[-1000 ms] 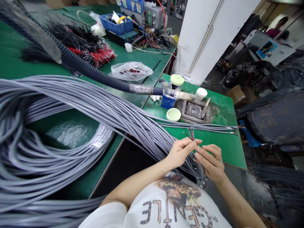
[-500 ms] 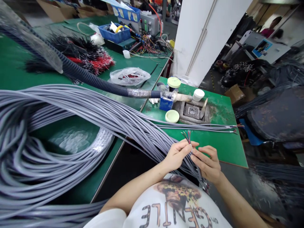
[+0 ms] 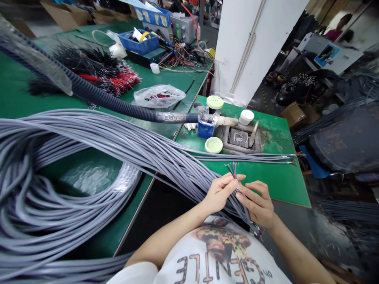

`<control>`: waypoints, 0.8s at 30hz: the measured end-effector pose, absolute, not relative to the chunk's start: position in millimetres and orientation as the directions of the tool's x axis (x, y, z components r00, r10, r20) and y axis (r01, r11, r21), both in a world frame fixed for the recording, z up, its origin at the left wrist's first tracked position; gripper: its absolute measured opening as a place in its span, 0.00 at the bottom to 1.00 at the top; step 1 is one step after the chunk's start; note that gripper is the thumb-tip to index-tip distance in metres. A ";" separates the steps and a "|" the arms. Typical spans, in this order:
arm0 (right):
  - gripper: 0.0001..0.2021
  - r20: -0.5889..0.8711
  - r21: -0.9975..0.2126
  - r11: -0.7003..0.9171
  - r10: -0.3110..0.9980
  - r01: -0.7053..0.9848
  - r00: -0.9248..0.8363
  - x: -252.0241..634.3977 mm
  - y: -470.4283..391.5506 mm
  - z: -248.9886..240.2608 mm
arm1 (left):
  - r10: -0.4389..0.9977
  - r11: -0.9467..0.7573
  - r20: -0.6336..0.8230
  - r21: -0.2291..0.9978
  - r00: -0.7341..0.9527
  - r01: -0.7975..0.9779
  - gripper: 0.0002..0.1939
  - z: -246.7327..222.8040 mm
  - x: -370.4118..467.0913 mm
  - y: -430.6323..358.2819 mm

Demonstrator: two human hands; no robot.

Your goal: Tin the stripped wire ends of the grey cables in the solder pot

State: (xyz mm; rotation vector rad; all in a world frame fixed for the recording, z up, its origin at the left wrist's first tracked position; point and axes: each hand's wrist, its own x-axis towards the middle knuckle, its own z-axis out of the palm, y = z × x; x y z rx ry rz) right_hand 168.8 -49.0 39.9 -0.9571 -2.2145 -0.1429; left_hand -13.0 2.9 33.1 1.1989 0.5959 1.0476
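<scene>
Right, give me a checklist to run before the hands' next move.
1. Coloured wires fanned out: ok, spread clear of the grip.
2. Left hand holding them: ok, pinching just below the fan.
3. Right hand gripping too: cannot tell, contact is hidden.
4. Wire tips stripped: cannot tell, too small.
5. Grey cables ending within the green board: not ok, some tips reach past its edge.
</scene>
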 end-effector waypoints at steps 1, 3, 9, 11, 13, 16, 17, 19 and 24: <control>0.21 0.650 -0.171 0.720 0.596 0.673 -0.472 169.0 -49.0 40.0 | 0.890 0.010 0.140 0.946 0.433 -0.325 0.17 33.0 -12.7 3.1; 0.21 0.659 -0.177 0.723 0.591 0.668 -0.466 169.3 -49.0 40.7 | 0.891 0.011 0.135 0.948 0.433 -0.317 0.18 32.2 -12.3 3.5; 0.20 0.669 -0.175 0.718 0.589 0.674 -0.453 167.5 -50.3 40.5 | 0.879 0.015 0.129 0.955 0.459 -0.298 0.19 32.9 -6.0 3.5; 0.20 0.676 -0.159 0.695 0.594 0.701 -0.436 170.1 -55.7 37.9 | 0.850 -0.004 0.152 0.959 0.504 -0.283 0.18 35.8 2.0 2.2; 0.19 0.669 -0.143 0.639 0.625 0.756 -0.402 180.9 -68.2 34.2 | 0.785 -0.048 0.191 0.967 0.589 -0.250 0.18 38.2 12.4 2.0; 0.17 0.616 -0.108 0.450 0.730 0.887 -0.295 216.3 -104.3 26.7 | 0.658 -0.220 0.244 0.967 0.712 -0.128 0.29 37.4 26.9 10.6; 0.15 0.576 -0.085 0.361 0.778 0.929 -0.250 231.2 -120.2 23.4 | 0.632 -0.317 0.255 0.947 0.731 -0.056 0.30 35.9 30.4 17.0; 0.13 0.416 -0.019 0.174 0.897 0.984 -0.151 258.3 -153.3 15.7 | 0.619 -0.520 0.261 0.843 0.741 0.137 0.26 31.5 36.0 34.5; 0.15 0.216 -0.118 -0.034 0.975 0.992 0.059 266.3 -194.9 -2.3 | 0.677 -0.707 0.158 0.410 0.719 0.576 0.16 20.3 54.3 72.4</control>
